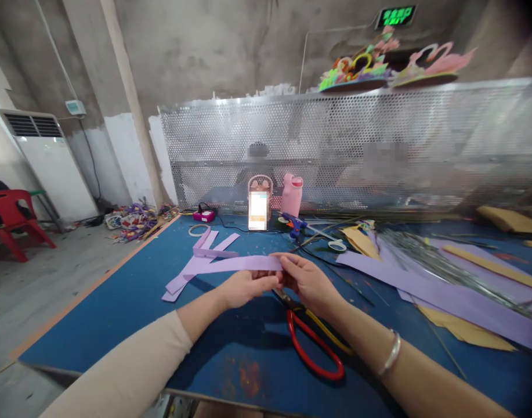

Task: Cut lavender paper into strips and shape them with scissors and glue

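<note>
A long purple paper strip [239, 263] stretches leftward from my hands above the table. My right hand [309, 281] pinches its right end between thumb and fingers. Just below that end, my left hand [246, 288] is closed at the strip's lower edge, its fingertips partly hidden. A pair of scissors [318, 354] with red and yellow handle loops lies under my right hand, blades towards my fingers and partly covered. Further left, several cut purple strips [185, 278] lie crossed on the table, one of them folded.
On the blue table [130, 325] stand a lit phone [258, 210] and a pink bottle [292, 194]. A blue glue gun [294, 225] and a tape roll [336, 246] lie behind my hands. Purple sheets [444, 296] and wire stems [448, 273] cover the right side. A perforated metal panel [335, 133] closes the back.
</note>
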`<state>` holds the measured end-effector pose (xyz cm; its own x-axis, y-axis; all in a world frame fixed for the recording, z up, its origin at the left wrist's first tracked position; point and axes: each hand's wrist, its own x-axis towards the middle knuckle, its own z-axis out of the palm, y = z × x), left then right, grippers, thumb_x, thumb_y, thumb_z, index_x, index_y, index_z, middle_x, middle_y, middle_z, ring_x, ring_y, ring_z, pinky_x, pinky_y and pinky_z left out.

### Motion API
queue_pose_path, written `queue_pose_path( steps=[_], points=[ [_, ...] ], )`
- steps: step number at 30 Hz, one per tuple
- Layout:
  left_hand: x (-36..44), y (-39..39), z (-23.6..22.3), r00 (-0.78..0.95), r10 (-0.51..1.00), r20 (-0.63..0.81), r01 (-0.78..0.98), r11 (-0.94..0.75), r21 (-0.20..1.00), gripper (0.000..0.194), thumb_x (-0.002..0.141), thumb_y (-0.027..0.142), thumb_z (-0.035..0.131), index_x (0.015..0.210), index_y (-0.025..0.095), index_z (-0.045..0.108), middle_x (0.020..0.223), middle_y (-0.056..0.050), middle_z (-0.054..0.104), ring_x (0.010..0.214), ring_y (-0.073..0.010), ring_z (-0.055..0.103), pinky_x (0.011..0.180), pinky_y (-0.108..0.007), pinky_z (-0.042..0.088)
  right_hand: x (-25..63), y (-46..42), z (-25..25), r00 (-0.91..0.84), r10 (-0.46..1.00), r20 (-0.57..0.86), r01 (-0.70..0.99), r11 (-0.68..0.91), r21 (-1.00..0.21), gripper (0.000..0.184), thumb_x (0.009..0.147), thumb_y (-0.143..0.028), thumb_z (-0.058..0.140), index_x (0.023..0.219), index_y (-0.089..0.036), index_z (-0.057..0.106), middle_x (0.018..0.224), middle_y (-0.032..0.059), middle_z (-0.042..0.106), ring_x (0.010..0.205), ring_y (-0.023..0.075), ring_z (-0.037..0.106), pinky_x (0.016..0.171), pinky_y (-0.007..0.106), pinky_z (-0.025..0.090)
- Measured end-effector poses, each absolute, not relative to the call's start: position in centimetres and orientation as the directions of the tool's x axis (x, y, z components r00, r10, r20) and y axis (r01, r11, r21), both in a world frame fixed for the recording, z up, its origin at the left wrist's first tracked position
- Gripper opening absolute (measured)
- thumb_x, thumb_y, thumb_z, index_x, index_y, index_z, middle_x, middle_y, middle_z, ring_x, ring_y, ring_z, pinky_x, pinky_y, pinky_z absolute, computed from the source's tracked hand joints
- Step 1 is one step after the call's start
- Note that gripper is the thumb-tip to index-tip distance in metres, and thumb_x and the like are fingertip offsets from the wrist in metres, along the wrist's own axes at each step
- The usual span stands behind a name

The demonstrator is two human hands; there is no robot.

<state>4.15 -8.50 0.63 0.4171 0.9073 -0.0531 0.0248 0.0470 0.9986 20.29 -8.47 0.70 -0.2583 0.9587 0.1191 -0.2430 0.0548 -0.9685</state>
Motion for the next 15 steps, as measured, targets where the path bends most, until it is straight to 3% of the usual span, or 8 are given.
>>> queue_pose_path(
  steps=[5, 7, 10, 12, 15],
  points=[
    [3.9, -8.6, 1.4, 0.275, 0.958, 0.074, 0.087, -0.102, 0.991, 0.038, 0.084, 0.046, 0.052, 0.060, 0.018, 0.059, 0.049, 0.005, 0.044, 0.048, -0.0100, 0.038, 0.050, -0.024, 0.030, 21.1, -9.5, 2.2, -0.318, 0.944, 0.083, 0.113, 0.124, -0.986, 0.046, 0.077, -0.047, 0.061, 0.113, -0.019, 0.057, 0.060, -0.0040, 0.057, 0.052, 0.0136, 0.054, 0.053, 0.026, 0.043],
    [3.8, -7.7, 2.1, 0.169, 0.976, 0.136, 0.082, -0.152, 0.985, 0.038, 0.085, 0.050, 0.048, 0.065, 0.019, 0.058, 0.051, 0.006, 0.043, 0.049, -0.0100, 0.038, 0.050, -0.024, 0.031, 22.8, -9.9, 3.1, -0.315, 0.947, 0.068, 0.305, 0.169, -0.937, 0.043, 0.069, -0.037, 0.071, 0.106, -0.020, 0.062, 0.055, -0.0050, 0.053, 0.051, 0.0146, 0.050, 0.051, 0.026, 0.036],
    [4.0, -6.0, 3.4, 0.012, 0.974, 0.227, 0.044, -0.228, 0.973, 0.037, 0.085, 0.052, 0.046, 0.074, 0.019, 0.057, 0.056, 0.006, 0.043, 0.049, -0.0086, 0.038, 0.049, -0.021, 0.032, 25.3, -10.6, 4.2, -0.360, 0.932, -0.025, 0.640, 0.227, -0.734, 0.031, 0.048, -0.024, 0.082, 0.076, -0.021, 0.070, 0.055, -0.0002, 0.057, 0.059, 0.0211, 0.055, 0.055, 0.027, 0.033],
    [4.3, -5.1, 3.7, -0.076, 0.965, 0.251, 0.015, -0.251, 0.968, 0.039, 0.084, 0.054, 0.044, 0.074, 0.018, 0.056, 0.056, 0.006, 0.043, 0.047, -0.0080, 0.038, 0.047, -0.021, 0.030, 26.4, -10.7, 4.7, -0.427, 0.893, -0.144, 0.802, 0.301, -0.516, 0.043, 0.053, -0.030, 0.080, 0.094, -0.022, 0.073, 0.071, 0.0055, 0.067, 0.071, 0.0280, 0.061, 0.060, 0.030, 0.037],
    [4.5, -4.5, 3.3, -0.149, 0.959, 0.242, -0.032, -0.250, 0.968, 0.041, 0.084, 0.055, 0.042, 0.074, 0.017, 0.057, 0.055, 0.005, 0.043, 0.046, -0.0076, 0.038, 0.045, -0.020, 0.029, 26.8, -10.6, 5.1, -0.455, 0.830, -0.324, 0.885, 0.379, -0.272, 0.069, 0.061, -0.037, 0.076, 0.126, -0.022, 0.061, 0.098, 0.0108, 0.071, 0.089, 0.0334, 0.063, 0.071, 0.036, 0.043]
  ],
)
